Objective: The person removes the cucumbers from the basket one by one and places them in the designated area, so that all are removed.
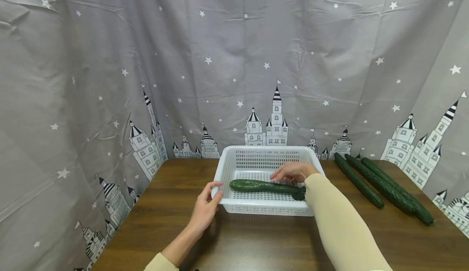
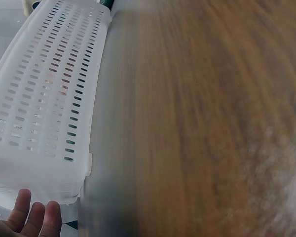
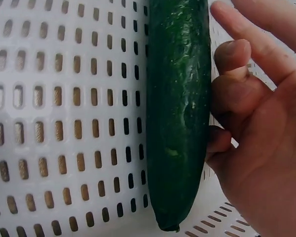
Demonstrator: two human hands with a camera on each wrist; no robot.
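Note:
A long green cucumber (image 1: 256, 186) lies lengthwise in a white perforated plastic basket (image 1: 267, 208). My left hand (image 1: 206, 206) grips the basket's left front corner, thumb on the rim. Only its fingers show in the left wrist view, by the basket's end. Inside the basket, my right hand (image 1: 293, 171) is beside the cucumber on its far side. In the right wrist view, loosely bent fingers (image 3: 241, 96) lie along the cucumber (image 3: 179, 113) without wrapping round it. The sleeve covers part of the basket's right end, where a dark green end shows.
To the right of the basket, three more cucumbers (image 1: 384, 185) lie side by side, slanting on the brown wooden table (image 1: 256, 242). Behind the table hangs a grey curtain (image 1: 227, 59) with stars and castles.

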